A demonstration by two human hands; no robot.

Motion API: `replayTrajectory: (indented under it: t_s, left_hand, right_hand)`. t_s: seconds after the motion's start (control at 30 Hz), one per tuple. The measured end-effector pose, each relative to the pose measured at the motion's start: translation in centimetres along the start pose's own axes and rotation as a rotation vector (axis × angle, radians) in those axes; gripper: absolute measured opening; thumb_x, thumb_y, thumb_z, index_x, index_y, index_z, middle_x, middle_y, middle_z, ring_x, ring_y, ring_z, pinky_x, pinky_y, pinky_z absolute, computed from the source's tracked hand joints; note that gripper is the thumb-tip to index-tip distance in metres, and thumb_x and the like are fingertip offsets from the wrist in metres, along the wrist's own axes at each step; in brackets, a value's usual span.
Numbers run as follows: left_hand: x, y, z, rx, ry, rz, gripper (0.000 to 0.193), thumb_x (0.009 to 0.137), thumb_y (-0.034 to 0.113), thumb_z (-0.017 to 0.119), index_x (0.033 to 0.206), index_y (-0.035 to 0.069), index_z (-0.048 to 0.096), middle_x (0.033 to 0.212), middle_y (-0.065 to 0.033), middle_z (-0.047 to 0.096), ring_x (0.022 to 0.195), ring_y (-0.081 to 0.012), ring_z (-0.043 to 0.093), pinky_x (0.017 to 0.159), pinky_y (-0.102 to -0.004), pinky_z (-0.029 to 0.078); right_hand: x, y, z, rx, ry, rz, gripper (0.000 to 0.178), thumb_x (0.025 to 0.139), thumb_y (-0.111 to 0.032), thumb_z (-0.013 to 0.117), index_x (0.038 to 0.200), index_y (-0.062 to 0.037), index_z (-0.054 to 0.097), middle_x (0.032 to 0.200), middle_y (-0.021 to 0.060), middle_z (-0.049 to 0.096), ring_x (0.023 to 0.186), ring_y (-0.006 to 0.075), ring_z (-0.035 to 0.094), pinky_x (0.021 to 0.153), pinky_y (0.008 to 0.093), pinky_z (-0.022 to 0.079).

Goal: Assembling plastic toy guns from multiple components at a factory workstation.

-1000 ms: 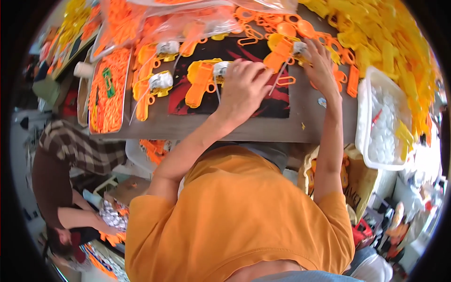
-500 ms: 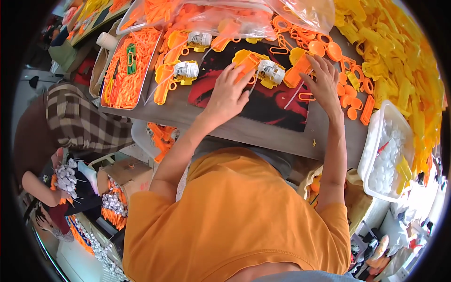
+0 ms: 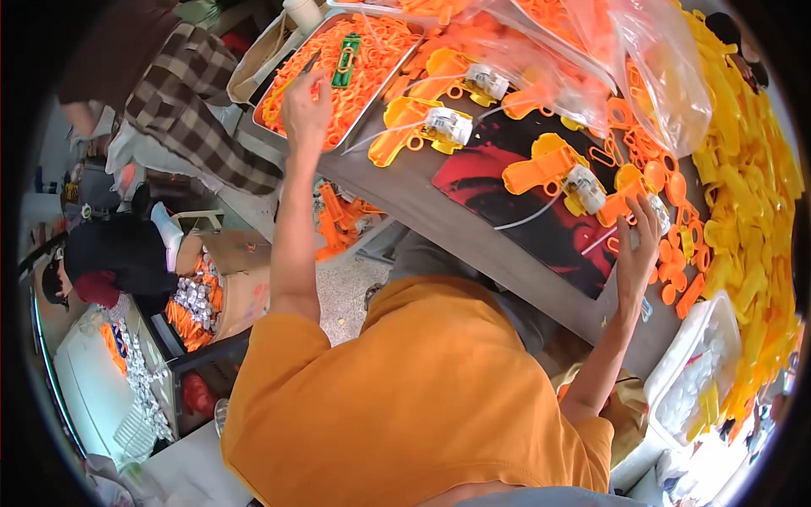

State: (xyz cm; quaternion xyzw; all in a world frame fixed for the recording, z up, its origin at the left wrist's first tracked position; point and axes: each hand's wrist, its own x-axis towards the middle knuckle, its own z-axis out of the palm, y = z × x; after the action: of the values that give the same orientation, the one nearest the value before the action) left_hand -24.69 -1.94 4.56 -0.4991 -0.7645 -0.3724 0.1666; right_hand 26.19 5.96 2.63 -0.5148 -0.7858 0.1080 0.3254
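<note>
My left hand (image 3: pixel 306 110) reaches into a tray (image 3: pixel 257 117) of small orange plastic loops, fingers pinched together over the parts; what they hold is too small to tell. A slim dark shape shows just beyond the fingertips. On the dark red-and-black mat (image 3: pixel 473 176), an orange-and-yellow toy gun (image 3: pixel 541 169) lies with a whitish clear cylinder and a thin white strip. My right hand (image 3: pixel 639 253) is beside a second toy gun (image 3: pixel 623 201), fingers apart and fingertips close to its orange part. Two more toy guns (image 3: pixel 401 127) (image 3: pixel 448 72) lie left of the mat.
A green piece (image 3: pixel 346 61) lies in the tray. Plastic bags (image 3: pixel 667 76) of orange parts cover the back. Loose orange rings and discs (image 3: pixel 674 258) lie right, before a yellow parts heap (image 3: pixel 752 194) and a white bin (image 3: pixel 718 317). Another person in checked cloth (image 3: pixel 182 89) is at left.
The view has swung left. My left hand has left the toy gun on the mat and moved over to the tray. My right hand has drawn back slightly beside the rightmost toy gun.
</note>
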Motion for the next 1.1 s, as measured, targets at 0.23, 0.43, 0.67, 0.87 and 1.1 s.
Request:
replayTrajectory:
  t_s: [0.23,0.43,0.67,0.87,1.1]
  left_hand:
    - [5.4,-7.8,4.3,0.346,0.051,-0.047,0.036,0.087,0.037,0.063,0.105,0.007,0.070,0.095,-0.0162,0.069,0.096,-0.0347,0.065,0.084,-0.0469,0.050]
    - [8.6,-20.9,4.5,0.179,-0.447,0.055,0.032,0.090,0.028,0.063,0.097,-0.004,0.063,0.088,-0.0265,0.065,0.083,-0.0438,0.063,0.071,-0.0498,0.048]
    - [12.7,-26.3,5.4,-0.212,-0.563,-0.057,0.036,0.091,0.021,0.069,0.110,-0.009,0.064,0.095,-0.0119,0.071,0.085,-0.0132,0.063,0.073,-0.0314,0.050]
    - [15.5,-20.9,0.9,0.269,-0.644,0.070,0.036,0.090,0.023,0.067,0.106,-0.008,0.064,0.088,-0.0099,0.070,0.078,-0.0179,0.064,0.073,-0.0325,0.050]
    - [13.7,-4.5,-5.5,-0.421,-0.320,-0.028,0.025,0.095,0.017,0.061,0.111,-0.001,0.058,0.096,-0.0084,0.068,0.083,-0.0157,0.063,0.077,-0.0284,0.049]
  right_hand:
    - [-0.4,-6.3,1.2,0.136,0.043,0.004,0.023,0.092,-0.009,0.064,0.114,-0.0052,0.069,0.126,0.0086,0.063,0.125,0.0249,0.052,0.108,0.0369,0.037]
    - [-3.3,-4.9,0.1,0.179,0.184,0.127,0.018,0.091,-0.003,0.062,0.106,-0.0009,0.070,0.115,0.0110,0.068,0.112,0.0230,0.060,0.098,0.0335,0.045]
    - [-7.4,-2.3,-2.8,0.319,0.423,0.415,0.018,0.095,-0.009,0.061,0.109,-0.0029,0.070,0.104,0.0013,0.069,0.099,0.0088,0.059,0.088,0.0234,0.044]
    - [-10.1,-1.5,-4.5,0.466,0.488,0.562,0.020,0.097,-0.012,0.060,0.110,0.0003,0.069,0.101,0.0005,0.068,0.096,0.0058,0.058,0.085,0.0200,0.043]
    - [-10.0,-5.3,-3.6,0.786,0.308,0.527,0.020,0.098,-0.009,0.057,0.109,0.0019,0.068,0.104,0.0044,0.068,0.099,0.0094,0.060,0.089,0.0237,0.045]
